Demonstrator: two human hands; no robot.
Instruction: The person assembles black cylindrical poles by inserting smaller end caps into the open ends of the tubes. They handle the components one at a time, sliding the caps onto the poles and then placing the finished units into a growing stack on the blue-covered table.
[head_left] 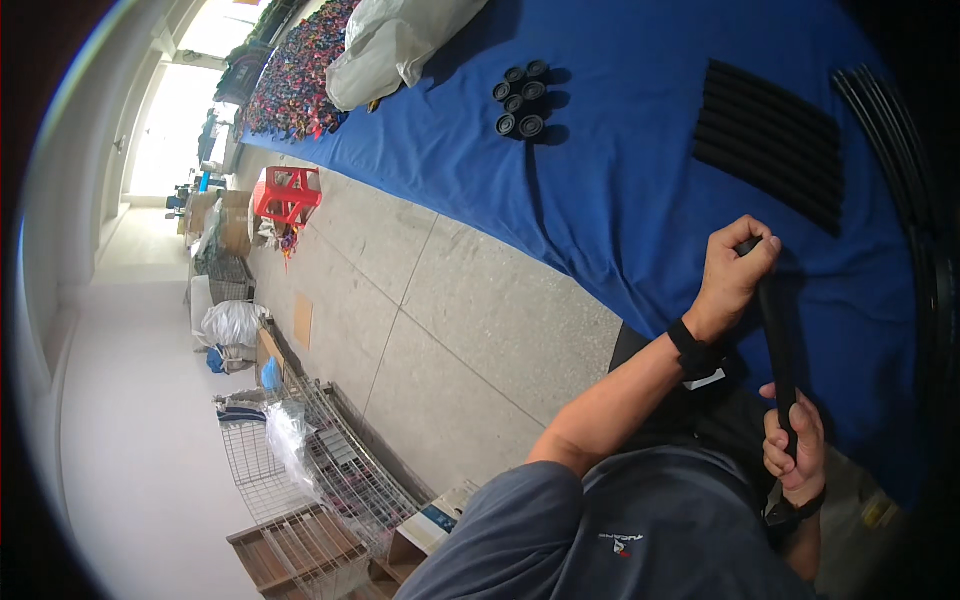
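A black tube [778, 335], straight and matt, is held between my two hands just off the blue cloth. My left hand [735, 275] is closed around its upper end, with the thumb near the tip. Lower down, my right hand [795, 445] wraps its fingers around the other end. Beyond my hands, several similar black tubes [770, 145] lie side by side on the blue cloth [620, 150]. To their right is a row of thinner, glossy black rods [890, 140]. Several round black caps [518, 100] stand in a cluster farther left.
A white plastic bag [395, 50] and a heap of small multicoloured pieces [300, 75] cover the table's far left. On the concrete floor stand a red stool [287, 193], a wire mesh cart [330, 450] and cardboard boxes [235, 222]. The table edge runs along my left.
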